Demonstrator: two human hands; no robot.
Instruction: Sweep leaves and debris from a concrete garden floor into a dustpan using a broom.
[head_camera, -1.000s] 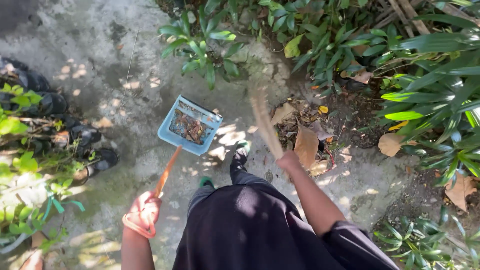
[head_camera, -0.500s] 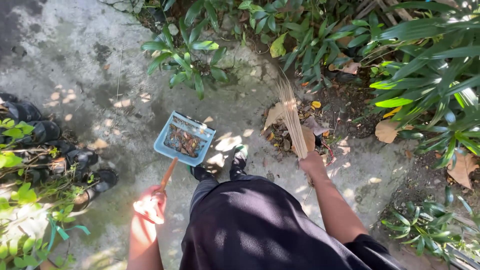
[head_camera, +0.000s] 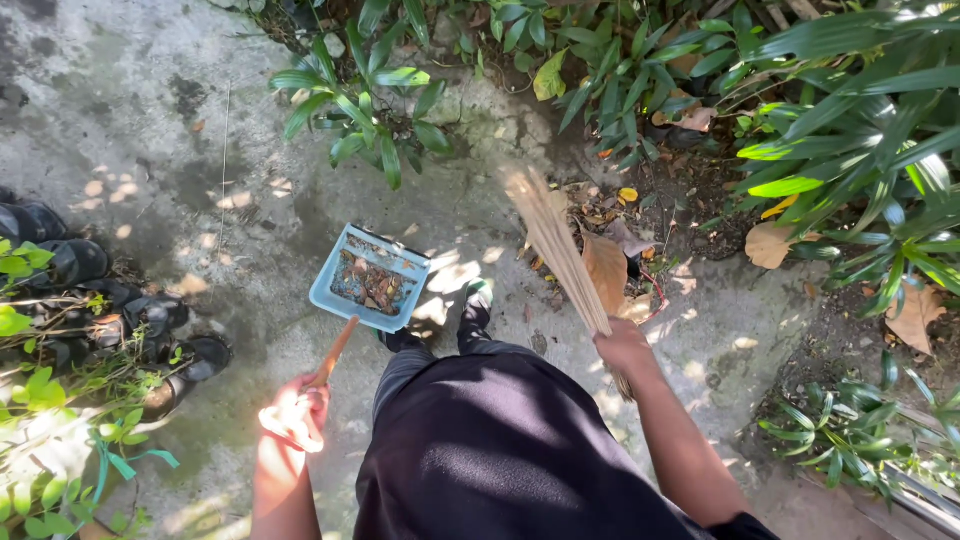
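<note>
Seen from above, a person stood on a concrete path edged with leafy plants. The left hand, near left, had its fingers wrapped around the orange handle of a light blue dustpan, which sat just beyond, holding dry leaf litter. The right hand gripped a stick broom, its bristles raised far-left over fallen brown leaves.
</note>
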